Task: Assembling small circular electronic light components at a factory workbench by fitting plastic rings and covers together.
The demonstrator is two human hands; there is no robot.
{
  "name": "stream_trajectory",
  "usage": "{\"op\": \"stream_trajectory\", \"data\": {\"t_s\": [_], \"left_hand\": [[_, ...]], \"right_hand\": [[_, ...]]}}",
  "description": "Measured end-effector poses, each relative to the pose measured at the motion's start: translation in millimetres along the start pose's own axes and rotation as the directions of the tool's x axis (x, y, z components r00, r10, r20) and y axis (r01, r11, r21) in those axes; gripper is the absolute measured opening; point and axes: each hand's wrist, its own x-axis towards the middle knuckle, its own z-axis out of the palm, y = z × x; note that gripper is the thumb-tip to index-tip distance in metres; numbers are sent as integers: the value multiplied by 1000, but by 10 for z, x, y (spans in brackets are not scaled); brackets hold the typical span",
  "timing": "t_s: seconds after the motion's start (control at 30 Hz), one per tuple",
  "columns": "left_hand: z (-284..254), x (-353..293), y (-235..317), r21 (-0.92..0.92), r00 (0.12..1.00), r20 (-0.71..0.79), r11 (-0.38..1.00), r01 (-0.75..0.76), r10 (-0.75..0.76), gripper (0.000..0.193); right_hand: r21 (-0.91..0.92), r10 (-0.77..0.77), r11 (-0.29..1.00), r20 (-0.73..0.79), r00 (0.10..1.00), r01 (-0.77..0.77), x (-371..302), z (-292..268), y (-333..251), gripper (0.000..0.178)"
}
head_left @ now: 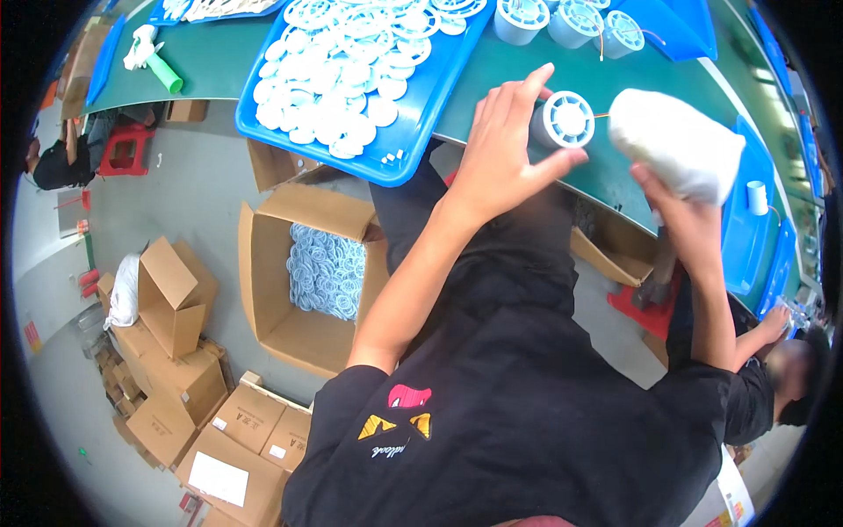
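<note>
My left hand (pixel 505 149) is at the table's front edge, fingers spread and thumb stretched out. Between its thumb and forefinger stands a small grey cylindrical housing (pixel 544 127) with a white slotted round top; whether the skin touches it I cannot tell. A thin orange wire runs from the housing to the right. My right hand (pixel 680 211) grips a white rounded bundle (pixel 672 140) from below, holding it over the green table (pixel 492 83). What the bundle is made of is too washed out to make out.
A blue tray (pixel 399 167) heaped with white slotted discs (pixel 338 79) lies left of my left hand. Several similar housings (pixel 575 22) stand at the back. Another blue tray (pixel 742 255) is at right. An open carton (pixel 303 342) of light-blue rings sits below; a person (pixel 755 378) is at lower right.
</note>
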Motion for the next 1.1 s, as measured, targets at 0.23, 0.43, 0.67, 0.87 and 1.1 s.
{"op": "stream_trajectory", "data": {"t_s": [0.23, 0.43, 0.67, 0.87, 1.1], "left_hand": [[50, -4, 23, 51, 1000, 5, 999, 12, -13, 88], [-27, -4, 48, 56, 998, 46, 997, 49, -52, 85], [6, 98, 88, 34, 1000, 9, 999, 10, -10, 85], [45, 64, 87, -22, 993, 58, 994, 106, -104, 90], [103, 46, 58, 50, 991, -18, 990, 130, -129, 96]], "right_hand": [[8, -11, 1000, -53, 999, 12, 72, -16, 69, 49], [-70, 20, 997, -38, 999, -22, 159, -19, -69, 43], [-79, 41, 996, 35, 999, -38, 280, 21, -86, 43], [51, 47, 997, 36, 998, -49, 388, 118, -32, 42], [82, -47, 996, 19, 999, 45, 537, 148, 166, 42]]}}
